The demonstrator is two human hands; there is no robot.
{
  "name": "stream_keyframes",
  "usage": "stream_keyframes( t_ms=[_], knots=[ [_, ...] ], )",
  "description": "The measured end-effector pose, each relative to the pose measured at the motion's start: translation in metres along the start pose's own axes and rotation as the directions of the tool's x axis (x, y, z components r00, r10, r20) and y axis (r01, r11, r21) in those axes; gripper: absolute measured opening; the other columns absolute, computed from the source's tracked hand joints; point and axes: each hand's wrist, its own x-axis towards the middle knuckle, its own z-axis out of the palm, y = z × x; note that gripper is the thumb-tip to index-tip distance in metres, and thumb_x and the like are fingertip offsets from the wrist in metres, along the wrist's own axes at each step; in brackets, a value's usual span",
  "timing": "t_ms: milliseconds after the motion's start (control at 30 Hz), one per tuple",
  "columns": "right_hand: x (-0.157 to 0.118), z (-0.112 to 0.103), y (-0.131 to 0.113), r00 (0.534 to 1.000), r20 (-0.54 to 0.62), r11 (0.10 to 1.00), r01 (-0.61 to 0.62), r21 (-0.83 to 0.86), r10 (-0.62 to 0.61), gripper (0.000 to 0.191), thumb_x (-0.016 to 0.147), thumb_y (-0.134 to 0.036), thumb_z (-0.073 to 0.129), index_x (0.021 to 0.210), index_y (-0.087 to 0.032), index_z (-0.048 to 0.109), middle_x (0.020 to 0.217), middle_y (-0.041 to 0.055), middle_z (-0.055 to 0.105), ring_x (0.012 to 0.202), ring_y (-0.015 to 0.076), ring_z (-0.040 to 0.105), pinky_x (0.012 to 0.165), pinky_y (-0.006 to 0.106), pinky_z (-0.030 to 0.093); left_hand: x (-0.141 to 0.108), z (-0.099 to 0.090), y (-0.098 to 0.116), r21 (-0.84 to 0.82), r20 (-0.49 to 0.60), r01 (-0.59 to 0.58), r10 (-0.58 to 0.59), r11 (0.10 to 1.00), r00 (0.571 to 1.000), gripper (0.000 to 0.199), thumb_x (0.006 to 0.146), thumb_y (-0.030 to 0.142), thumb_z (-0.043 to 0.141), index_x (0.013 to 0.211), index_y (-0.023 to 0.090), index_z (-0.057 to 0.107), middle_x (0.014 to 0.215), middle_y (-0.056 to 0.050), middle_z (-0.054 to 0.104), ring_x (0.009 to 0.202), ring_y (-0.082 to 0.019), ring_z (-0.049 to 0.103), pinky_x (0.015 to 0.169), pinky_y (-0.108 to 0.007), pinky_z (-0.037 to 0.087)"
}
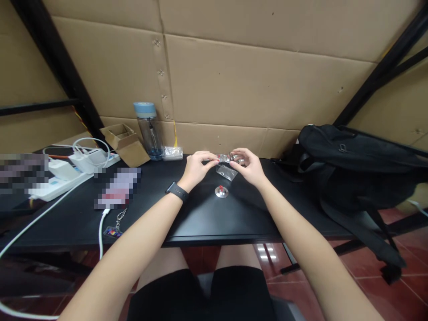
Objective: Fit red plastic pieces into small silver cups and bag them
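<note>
Both of my hands meet over the back of the black table. My left hand [199, 166], with a dark watch [177, 191] on its wrist, is closed, thumb near forefinger; a tiny red spot shows at its fingertips. Opposite it, the curled fingers of my right hand [248, 166] are around a small round shiny piece [231, 156], too small to identify surely. Clear shiny material lies between the two hands. Just below them is a small clear plastic bag [226, 172]. Nearer to me, a round silver metal disc [221, 192] with a red part on its middle rests on the table.
A blue-lidded bottle [149, 133], an opened cardboard box [129, 145] and a foil-like packet [173, 153] stand back left. A blurred phone-like item [118, 188], white cable [100, 232], keychain [114, 231] and power strip [60, 182] are left. A black backpack [361, 165] fills the right.
</note>
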Motion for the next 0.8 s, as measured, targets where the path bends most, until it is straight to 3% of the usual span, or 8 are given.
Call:
stream_keyframes(
  t_ms=[167, 500, 800],
  knots=[
    [-0.007, 0.019, -0.016, 1.000, 0.017, 0.987, 0.020, 0.159, -0.023, 0.049, 0.079, -0.051, 0.080, 0.117, -0.026, 0.063, 0.122, 0.0090, 0.071, 0.103, 0.0244, 0.070, 0.083, 0.038, 0.060, -0.002, 0.005, 0.006, -0.024, -0.044, 0.029, -0.030, 0.999, 0.999, 0.014, 0.083, 0.038, 0.078, 0.087, 0.025, 0.081, 0.104, -0.005, 0.074, 0.106, -0.023, 0.066, 0.103, -0.041, 0.050],
    [-0.008, 0.018, -0.018, 0.995, 0.099, 0.972, -0.016, 0.233, -0.007, 0.052, 0.075, -0.051, 0.083, 0.116, -0.026, 0.061, 0.124, 0.0089, 0.071, 0.106, 0.0251, 0.071, 0.084, 0.038, 0.061, -0.004, 0.010, 0.007, 0.058, 0.042, 0.002, -0.005, 0.998, 0.999, 0.018, 0.091, 0.036, 0.067, 0.094, 0.025, 0.080, 0.109, -0.005, 0.071, 0.109, -0.024, 0.062, 0.105, -0.043, 0.047],
    [-0.010, 0.025, -0.015, 0.989, 0.145, 0.964, -0.026, 0.264, -0.013, 0.049, 0.075, -0.047, 0.084, 0.114, -0.026, 0.062, 0.127, 0.0085, 0.070, 0.110, 0.0255, 0.071, 0.086, 0.038, 0.061, -0.006, 0.012, 0.012, 0.166, 0.031, 0.023, -0.028, 0.986, 0.999, 0.015, 0.092, 0.034, 0.065, 0.091, 0.023, 0.075, 0.111, -0.006, 0.067, 0.113, -0.026, 0.058, 0.105, -0.044, 0.043]
  ],
)
